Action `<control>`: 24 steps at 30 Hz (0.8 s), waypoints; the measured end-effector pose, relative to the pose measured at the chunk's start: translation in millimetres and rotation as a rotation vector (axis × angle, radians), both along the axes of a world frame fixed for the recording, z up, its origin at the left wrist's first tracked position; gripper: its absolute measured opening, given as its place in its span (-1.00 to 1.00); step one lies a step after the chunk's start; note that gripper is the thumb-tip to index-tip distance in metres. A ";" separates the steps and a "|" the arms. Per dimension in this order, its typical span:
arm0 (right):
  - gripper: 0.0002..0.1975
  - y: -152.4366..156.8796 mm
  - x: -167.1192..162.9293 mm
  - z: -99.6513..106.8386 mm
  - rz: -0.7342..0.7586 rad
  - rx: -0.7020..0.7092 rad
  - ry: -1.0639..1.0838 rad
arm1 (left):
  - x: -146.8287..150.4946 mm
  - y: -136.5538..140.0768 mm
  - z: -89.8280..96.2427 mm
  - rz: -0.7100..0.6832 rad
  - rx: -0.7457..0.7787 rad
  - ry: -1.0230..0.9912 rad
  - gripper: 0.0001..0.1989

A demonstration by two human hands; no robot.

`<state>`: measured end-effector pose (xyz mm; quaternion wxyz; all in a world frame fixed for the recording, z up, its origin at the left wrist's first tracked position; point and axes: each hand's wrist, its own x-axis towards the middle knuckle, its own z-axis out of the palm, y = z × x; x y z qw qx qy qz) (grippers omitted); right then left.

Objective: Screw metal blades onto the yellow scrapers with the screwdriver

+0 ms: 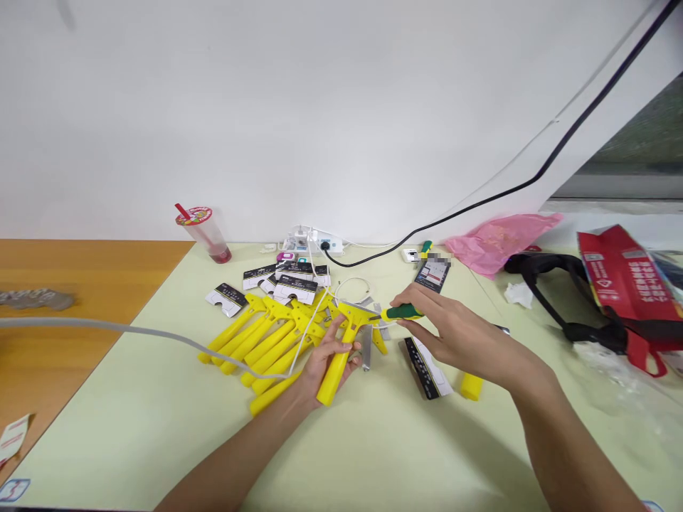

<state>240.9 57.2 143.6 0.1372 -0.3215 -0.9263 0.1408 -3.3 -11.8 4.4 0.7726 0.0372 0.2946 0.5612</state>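
My left hand (323,366) is closed around a yellow scraper (338,364), its wide head pointing away from me. In my right hand (453,331) is a screwdriver (404,311) with a green and yellow handle, its front end against the right side of the scraper's head. A loose metal plate (366,347) shows just right of the scraper's handle. Left of my left hand lies a pile of several more yellow scrapers (261,341), handles toward me. Behind them are several black and white blade packets (296,288). Another such packet (427,370) lies below my right hand.
A white power strip (328,242) with plugs sits by the wall, and a grey cable (176,338) crosses over the scrapers. A lidded cup (208,235) stands at back left. A phone (433,272), a pink bag (499,242), black straps (544,291) and a red bag (619,274) occupy the right.
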 end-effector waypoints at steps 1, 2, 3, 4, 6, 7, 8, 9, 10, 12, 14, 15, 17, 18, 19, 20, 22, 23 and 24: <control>-0.87 0.5 -0.8 -0.9 -0.004 0.025 -0.007 | 0.1 0.1 -0.4 -0.003 0.001 0.006 0.06; -0.89 1.0 -2.0 -1.7 -0.012 0.057 -0.018 | 0.2 0.3 -0.9 -0.006 0.003 0.012 0.05; -0.88 1.4 -3.5 -2.3 -0.026 0.089 -0.030 | 0.2 0.3 -1.3 -0.010 0.006 0.016 0.05; -0.86 1.7 -5.1 -2.7 -0.047 0.119 -0.040 | 0.2 0.4 -1.6 -0.014 0.009 0.019 0.05; -0.86 1.7 -7.9 -2.5 -0.078 0.154 -0.037 | 0.2 0.3 -2.0 -0.015 0.010 0.022 0.05; -0.87 1.4 -9.1 -2.0 -0.075 0.152 -0.024 | 0.2 0.2 -2.0 -0.012 0.007 0.024 0.04; -0.85 0.9 -10.0 -1.4 -0.057 0.139 -0.001 | 0.2 0.1 -2.1 -0.009 0.003 0.024 0.04; -0.79 0.3 -10.8 -0.8 -0.028 0.118 0.029 | 0.2 0.0 -2.1 -0.006 0.000 0.025 0.04; -0.73 -0.3 -11.4 -0.4 0.006 0.089 0.060 | 0.2 -0.1 -2.1 -0.007 -0.002 0.025 0.04; -0.65 -1.3 -12.8 -1.0 0.068 0.027 0.119 | 0.1 0.0 -1.9 -0.013 0.004 0.024 0.04; -0.65 -1.3 -14.3 -3.7 0.109 -0.012 0.164 | -0.1 0.5 -1.8 -0.016 0.009 0.023 0.03; -0.67 -0.9 -15.0 -5.6 0.121 -0.018 0.180 | -0.2 0.8 -1.7 -0.014 0.008 0.023 0.01; -0.73 0.7 -16.4 -9.4 0.126 0.007 0.200 | -0.3 1.5 -1.8 -0.011 0.002 0.016 -0.06; -0.77 1.8 -17.0 -10.9 0.124 0.038 0.203 | -0.3 1.7 -1.9 -0.012 0.002 0.010 -0.09; -0.81 2.8 -17.4 -12.1 0.118 0.077 0.201 | -0.3 1.8 -2.1 -0.016 0.007 0.003 -0.11; -0.83 3.9 -17.9 -12.9 0.112 0.121 0.195 | -0.2 1.8 -2.3 -0.022 0.014 -0.003 -0.13; -0.81 5.5 -18.5 -13.5 0.093 0.201 0.174 | 0.0 1.5 -2.6 -0.038 0.030 -0.008 -0.15; -0.79 6.1 -18.8 -13.3 0.080 0.227 0.162 | 0.2 1.2 -2.8 -0.046 0.036 -0.007 -0.15; -0.77 6.5 -18.9 -13.0 0.062 0.243 0.154 | 0.3 1.1 -2.9 -0.052 0.042 -0.005 -0.15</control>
